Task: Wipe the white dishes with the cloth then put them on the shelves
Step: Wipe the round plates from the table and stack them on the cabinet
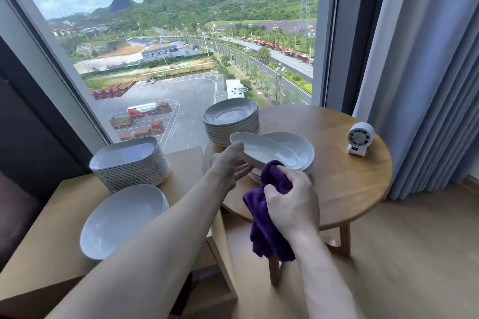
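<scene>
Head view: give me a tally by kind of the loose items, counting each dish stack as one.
White dish stacks: 4 (tall stack, low stack, rear shelf stack, front shelf stack)
Single dish, held in left hand: 1
Purple cloth, held in right hand: 1
Small white fan: 1
Total: 7

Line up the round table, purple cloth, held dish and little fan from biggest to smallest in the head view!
1. round table
2. purple cloth and held dish: these look alike, and the cloth is bunched and nearer
3. little fan
</scene>
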Available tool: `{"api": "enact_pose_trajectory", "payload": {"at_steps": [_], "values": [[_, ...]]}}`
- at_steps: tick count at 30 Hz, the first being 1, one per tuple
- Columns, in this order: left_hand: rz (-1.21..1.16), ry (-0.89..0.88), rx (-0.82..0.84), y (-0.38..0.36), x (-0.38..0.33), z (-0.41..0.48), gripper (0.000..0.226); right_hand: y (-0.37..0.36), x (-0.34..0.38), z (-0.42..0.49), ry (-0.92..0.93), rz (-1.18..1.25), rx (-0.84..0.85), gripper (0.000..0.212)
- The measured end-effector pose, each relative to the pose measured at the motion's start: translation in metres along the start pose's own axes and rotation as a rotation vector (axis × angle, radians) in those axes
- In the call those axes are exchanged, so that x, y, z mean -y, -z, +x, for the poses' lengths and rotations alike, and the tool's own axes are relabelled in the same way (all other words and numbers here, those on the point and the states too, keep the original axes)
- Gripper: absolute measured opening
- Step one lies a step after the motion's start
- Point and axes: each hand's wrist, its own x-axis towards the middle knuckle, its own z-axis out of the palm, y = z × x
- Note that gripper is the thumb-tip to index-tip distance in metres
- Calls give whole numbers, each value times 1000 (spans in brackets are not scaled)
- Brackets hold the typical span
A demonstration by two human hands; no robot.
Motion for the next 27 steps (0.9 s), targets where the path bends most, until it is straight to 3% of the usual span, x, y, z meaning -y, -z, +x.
{"api": "enact_pose_trajectory", "payload": {"at_steps": [13, 18, 27], "values": [[-284, 25, 120, 70, -6, -41, 52, -4, 11, -14, 149, 47, 69, 45], [-295, -1, 63, 117, -2, -67, 59, -17, 13, -26, 216, 4, 108, 46], [-442, -11, -9, 224, 37, -131, 74, -55, 19, -75, 384, -166, 373, 59]]}}
